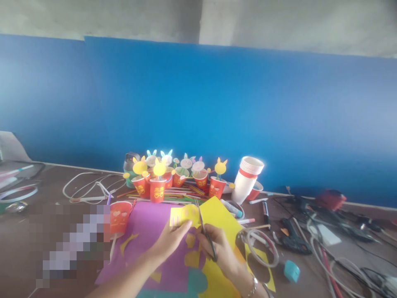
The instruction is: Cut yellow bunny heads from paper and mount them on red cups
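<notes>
My left hand (173, 239) pinches a small yellow piece of paper (177, 215) between thumb and fingers; faint drawn outlines show on it. With its fingers in the handles, my right hand (218, 248) grips dark-handled scissors (201, 219), the blades pointing up and away at the paper's right edge. Whether the blades touch the paper I cannot tell. Beneath both hands lie a purple sheet (145, 227) and a large yellow sheet (217, 211), with yellow offcuts (192, 259) and a teal piece (197, 280) on or beside them.
Red paper cups (158, 191) with animal-head cutouts stand at the back. A white cup stack (246, 180) rises behind, right of them. Another red cup (119, 219) is at left. A glue gun (294, 236), cables (328, 256) and a teal tape roll (291, 271) lie at right.
</notes>
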`<control>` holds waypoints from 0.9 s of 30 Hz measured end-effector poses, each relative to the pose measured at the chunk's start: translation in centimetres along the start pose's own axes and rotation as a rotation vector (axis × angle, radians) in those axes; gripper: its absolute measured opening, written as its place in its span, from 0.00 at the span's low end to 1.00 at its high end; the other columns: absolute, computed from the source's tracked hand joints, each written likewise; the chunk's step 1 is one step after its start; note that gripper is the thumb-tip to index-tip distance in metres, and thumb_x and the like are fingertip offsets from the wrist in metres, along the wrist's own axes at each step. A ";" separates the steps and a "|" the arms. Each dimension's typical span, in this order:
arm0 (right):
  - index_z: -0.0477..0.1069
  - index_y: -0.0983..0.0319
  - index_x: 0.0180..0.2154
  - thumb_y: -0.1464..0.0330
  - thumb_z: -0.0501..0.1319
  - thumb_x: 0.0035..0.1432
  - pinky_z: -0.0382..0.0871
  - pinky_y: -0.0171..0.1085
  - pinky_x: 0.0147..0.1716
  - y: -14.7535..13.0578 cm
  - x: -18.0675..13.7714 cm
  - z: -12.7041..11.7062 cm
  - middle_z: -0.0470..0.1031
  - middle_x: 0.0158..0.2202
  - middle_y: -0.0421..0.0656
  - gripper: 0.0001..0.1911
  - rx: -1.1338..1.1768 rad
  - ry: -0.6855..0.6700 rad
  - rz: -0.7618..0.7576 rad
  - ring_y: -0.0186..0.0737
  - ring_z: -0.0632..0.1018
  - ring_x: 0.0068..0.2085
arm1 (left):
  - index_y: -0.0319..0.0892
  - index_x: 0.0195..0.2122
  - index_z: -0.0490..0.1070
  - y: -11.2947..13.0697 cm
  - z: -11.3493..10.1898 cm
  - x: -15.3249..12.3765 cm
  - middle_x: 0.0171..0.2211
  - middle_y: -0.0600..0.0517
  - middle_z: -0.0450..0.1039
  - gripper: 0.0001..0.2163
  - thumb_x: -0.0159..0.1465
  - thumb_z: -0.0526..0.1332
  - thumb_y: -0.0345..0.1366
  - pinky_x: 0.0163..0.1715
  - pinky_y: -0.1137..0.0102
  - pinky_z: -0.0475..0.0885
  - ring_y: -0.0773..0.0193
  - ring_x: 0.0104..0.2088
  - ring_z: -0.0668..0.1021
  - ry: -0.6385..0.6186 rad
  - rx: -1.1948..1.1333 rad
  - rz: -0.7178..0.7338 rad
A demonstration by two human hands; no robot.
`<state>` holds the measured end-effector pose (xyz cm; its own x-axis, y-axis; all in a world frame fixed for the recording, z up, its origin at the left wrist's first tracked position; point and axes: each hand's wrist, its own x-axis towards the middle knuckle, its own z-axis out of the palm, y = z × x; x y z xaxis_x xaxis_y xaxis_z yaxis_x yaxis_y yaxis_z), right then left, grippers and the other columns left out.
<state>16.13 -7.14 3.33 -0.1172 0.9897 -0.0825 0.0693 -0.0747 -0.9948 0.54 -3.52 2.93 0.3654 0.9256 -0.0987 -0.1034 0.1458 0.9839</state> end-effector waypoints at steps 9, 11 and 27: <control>0.68 0.63 0.25 0.52 0.63 0.48 0.49 0.30 0.15 0.2 0.0 -0.1 0.65 0.17 0.36 0.20 0.045 -0.006 0.028 0.25 0.57 0.15 | 0.42 0.33 0.78 0.3 -0.1 0.0 0.30 0.51 0.79 0.15 0.57 0.61 0.49 0.40 0.67 0.71 0.57 0.36 0.78 -0.033 -0.025 0.004; 0.68 0.63 0.25 0.53 0.63 0.48 0.48 0.30 0.14 0.2 0.1 -0.2 0.64 0.17 0.35 0.19 0.045 -0.008 0.031 0.25 0.56 0.15 | 0.41 0.34 0.78 0.4 -0.1 0.1 0.31 0.50 0.79 0.15 0.57 0.61 0.48 0.41 0.67 0.71 0.57 0.37 0.78 -0.037 -0.024 0.012; 0.67 0.63 0.25 0.59 0.62 0.49 0.45 0.29 0.14 0.3 0.1 -0.7 0.53 0.12 0.29 0.14 0.060 -0.056 0.031 0.23 0.52 0.14 | 0.39 0.32 0.78 0.2 -1.0 0.5 0.31 0.48 0.80 0.14 0.60 0.59 0.45 0.41 0.66 0.70 0.55 0.39 0.78 -0.068 0.051 0.047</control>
<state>16.79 -6.95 3.03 -0.1711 0.9785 -0.1152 0.0146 -0.1144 -0.9933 -0.26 -2.67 2.92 0.4236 0.9048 -0.0441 -0.0747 0.0834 0.9937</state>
